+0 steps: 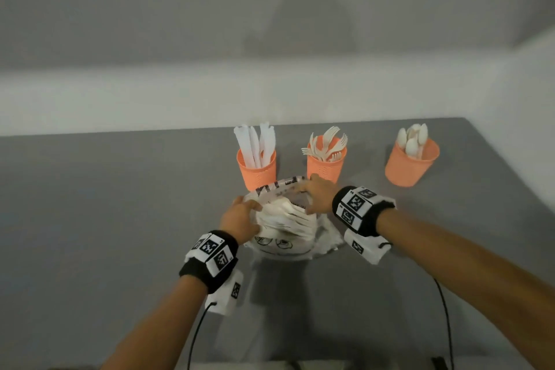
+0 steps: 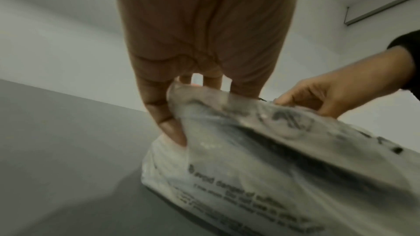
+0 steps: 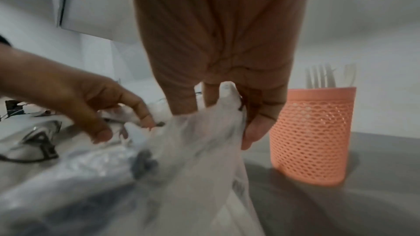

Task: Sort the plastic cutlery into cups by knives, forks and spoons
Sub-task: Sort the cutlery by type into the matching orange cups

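both hands on the plastic bag (image 1: 285,237) mid-desk: left hand (image 1: 240,218) pinches the near-left edge of the mouth, right hand (image 1: 318,197) pinches the far-right edge, pulling it open. remaining cutlery (image 1: 285,213) sits bunched inside (types not readable through the film). looks like the restock/fetch step, not sorting yet. next move needs one hand freed to reach in while the other holds the mouth wide. three orange cups behind the bag: knives cup (image 1: 256,170), forks cup (image 1: 326,164), spoons cup (image 1: 411,161) further right. forks cup is just beyond the right hand, easy to knock. grey desk (image 1: 105,204).
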Available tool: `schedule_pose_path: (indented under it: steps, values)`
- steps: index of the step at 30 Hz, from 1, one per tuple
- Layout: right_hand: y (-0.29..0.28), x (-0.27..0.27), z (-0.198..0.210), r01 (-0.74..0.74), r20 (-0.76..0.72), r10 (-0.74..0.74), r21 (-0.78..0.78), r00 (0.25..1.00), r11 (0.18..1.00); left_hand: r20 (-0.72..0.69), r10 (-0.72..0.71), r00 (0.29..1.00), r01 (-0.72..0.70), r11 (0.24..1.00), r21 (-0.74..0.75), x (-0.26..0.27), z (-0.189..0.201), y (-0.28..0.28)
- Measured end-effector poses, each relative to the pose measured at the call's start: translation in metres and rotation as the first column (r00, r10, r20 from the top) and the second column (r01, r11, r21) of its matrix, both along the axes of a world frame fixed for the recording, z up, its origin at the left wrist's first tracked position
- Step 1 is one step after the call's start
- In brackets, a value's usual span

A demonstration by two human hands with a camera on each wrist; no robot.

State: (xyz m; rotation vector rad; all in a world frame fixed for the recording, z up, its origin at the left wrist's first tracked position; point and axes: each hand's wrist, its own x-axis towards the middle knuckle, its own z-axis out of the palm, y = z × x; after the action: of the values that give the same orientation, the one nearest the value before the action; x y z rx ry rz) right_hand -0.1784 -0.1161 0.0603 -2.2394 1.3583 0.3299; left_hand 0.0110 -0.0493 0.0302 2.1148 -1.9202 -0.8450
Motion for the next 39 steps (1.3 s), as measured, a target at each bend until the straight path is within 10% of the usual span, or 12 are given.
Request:
schedule_pose_path:
  steps: [4,9,14,20,39]
  values:
    - [0.019,-0.008,-0.002,-0.084,-0.224,0.044,-0.171,0.974,0.982,-0.05,-0.061,0.997,0.062,0.998,0.028,-0.004,0.0,-0.001]
    - [0.039,0.013,-0.002,-0.34,-0.345,0.161,-0.556,0.925,0.758,-0.112,-0.111,0.987,0.107,0.993,-0.044,-0.007,0.007,0.005]
    - [0.028,0.023,-0.026,-0.09,-0.213,0.064,-0.112,0.975,0.99,-0.134,-0.08,0.988,0.063,0.99,-0.13,-0.005,0.012,0.015]
    - [0.007,0.033,-0.035,0.05,-0.145,-0.027,0.16,0.989,0.986,-0.157,-0.061,0.986,0.039,0.99,-0.138,0.007,0.006,0.024]
    - [0.034,0.085,-0.034,-0.058,0.239,0.043,0.057,0.97,0.997,-0.268,0.304,0.914,-0.356,0.919,-0.172,0.065,0.002,0.05]
